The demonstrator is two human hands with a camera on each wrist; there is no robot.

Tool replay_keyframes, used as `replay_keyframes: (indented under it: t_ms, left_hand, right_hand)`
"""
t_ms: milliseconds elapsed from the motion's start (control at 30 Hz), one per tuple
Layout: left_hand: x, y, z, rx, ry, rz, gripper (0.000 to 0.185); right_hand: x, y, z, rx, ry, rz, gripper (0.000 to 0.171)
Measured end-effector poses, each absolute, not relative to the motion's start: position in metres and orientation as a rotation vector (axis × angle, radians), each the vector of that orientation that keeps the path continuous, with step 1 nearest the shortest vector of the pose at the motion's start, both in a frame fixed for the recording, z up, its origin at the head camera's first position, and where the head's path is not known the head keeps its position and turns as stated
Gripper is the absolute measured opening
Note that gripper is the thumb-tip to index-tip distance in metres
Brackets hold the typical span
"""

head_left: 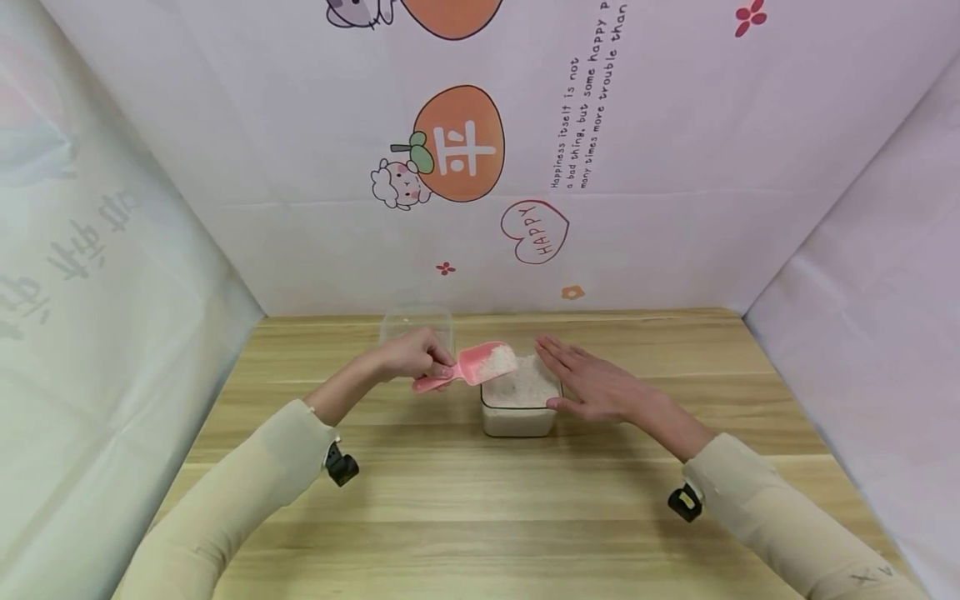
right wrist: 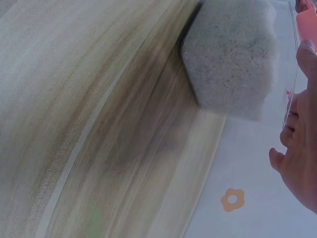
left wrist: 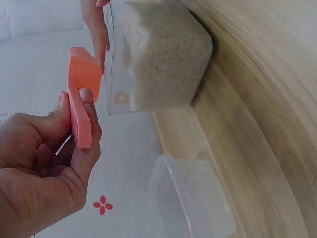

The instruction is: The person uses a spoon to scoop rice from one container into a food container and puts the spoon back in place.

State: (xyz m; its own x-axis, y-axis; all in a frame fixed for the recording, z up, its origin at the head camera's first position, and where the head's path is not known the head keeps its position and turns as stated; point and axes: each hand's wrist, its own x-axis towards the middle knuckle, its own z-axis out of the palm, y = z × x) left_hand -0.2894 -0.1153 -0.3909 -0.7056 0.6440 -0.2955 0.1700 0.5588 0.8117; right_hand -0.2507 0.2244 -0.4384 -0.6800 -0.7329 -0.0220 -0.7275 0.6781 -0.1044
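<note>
My left hand (head_left: pixel 415 357) grips the handle of a pink scoop (head_left: pixel 470 365), thumb on top. White grains (head_left: pixel 498 363) lie in the scoop's bowl, which is over the left part of a clear square container (head_left: pixel 519 423). That container is filled with the same pale grains, and in the left wrist view their surface dips on one side. At the container's right side is my right hand (head_left: pixel 596 388), its fingers extended along the rim and its thumb at the near right corner. In the right wrist view its fingertips are right at the rim.
A second clear plastic container (left wrist: pixel 198 193) stands behind my left hand, near the back wall. The wooden table (head_left: pixel 465 517) meets a printed white cloth wall (head_left: pixel 315 208) at the back, with white cloth on both sides.
</note>
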Motion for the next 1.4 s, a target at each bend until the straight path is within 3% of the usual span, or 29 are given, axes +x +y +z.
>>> replay_keyframes:
  t_ms: [467,1400]
  left_hand:
    - [-0.285,-0.143,-0.387,0.566,2.246,1.116,0.019]
    - [-0.303,-0.216,-0.415,0.363,2.411,1.197,0.020]
  right_hand:
    - [-0.248,0.227,-0.440,-1.244,2.837,-0.142,0.082]
    - [-0.248,0.224,-0.443,-1.217,2.841,-0.143,0.081]
